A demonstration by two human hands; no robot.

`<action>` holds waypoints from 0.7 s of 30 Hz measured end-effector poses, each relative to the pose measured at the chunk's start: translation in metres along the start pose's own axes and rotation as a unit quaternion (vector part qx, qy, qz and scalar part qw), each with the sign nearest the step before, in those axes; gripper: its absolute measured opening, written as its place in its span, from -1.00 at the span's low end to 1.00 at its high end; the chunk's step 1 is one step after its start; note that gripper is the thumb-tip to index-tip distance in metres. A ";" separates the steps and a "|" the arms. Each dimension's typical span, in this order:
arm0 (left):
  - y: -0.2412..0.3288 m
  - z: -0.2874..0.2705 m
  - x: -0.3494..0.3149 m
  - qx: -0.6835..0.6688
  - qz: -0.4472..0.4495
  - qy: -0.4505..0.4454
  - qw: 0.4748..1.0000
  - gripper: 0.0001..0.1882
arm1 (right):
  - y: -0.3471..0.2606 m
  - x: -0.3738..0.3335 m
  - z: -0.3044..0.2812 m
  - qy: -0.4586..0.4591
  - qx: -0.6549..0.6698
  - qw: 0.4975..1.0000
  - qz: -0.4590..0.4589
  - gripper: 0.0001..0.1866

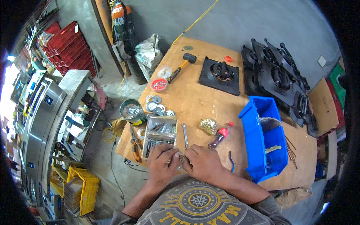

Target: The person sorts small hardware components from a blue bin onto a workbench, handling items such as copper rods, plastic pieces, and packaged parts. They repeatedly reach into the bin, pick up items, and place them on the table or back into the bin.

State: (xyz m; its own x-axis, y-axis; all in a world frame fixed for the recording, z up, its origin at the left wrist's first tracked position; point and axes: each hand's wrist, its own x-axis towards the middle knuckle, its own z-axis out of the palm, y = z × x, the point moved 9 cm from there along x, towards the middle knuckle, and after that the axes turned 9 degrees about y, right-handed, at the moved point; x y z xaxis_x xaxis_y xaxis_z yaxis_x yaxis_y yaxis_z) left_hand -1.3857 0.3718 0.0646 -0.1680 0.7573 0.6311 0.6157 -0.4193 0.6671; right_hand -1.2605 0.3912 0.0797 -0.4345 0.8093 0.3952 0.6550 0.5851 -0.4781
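At the near edge of the wooden table, your two hands meet just in front of your chest. Your left hand and your right hand are both closed, fingertips pinched together on a small metal piece between them; it is too small to tell what it is. Just beyond your left hand, touching its knuckles, lies a partitioned tray of screws. A spanner lies just beyond the gap between your hands. A small bottle with a red cap lies near your right hand, and a blue bin stands further right, reaching the table's near edge. Bare wood shows mid-table, between the spanner and a black square plate. Pliers lie at the left edge.
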 end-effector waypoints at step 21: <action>-0.013 0.058 0.003 0.079 -0.003 -0.364 0.928 -0.76 | 0.032 -0.013 0.017 -0.102 0.000 0.994 -0.037 -0.82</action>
State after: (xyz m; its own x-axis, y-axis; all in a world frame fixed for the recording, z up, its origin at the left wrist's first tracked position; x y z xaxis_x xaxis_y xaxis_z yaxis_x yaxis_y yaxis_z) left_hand -1.3492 0.4085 0.0351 0.3578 0.9210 0.1538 0.7311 -0.3788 0.5675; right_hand -1.2440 0.4001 0.0458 -0.5985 0.7571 0.2619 0.6157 0.6439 -0.4542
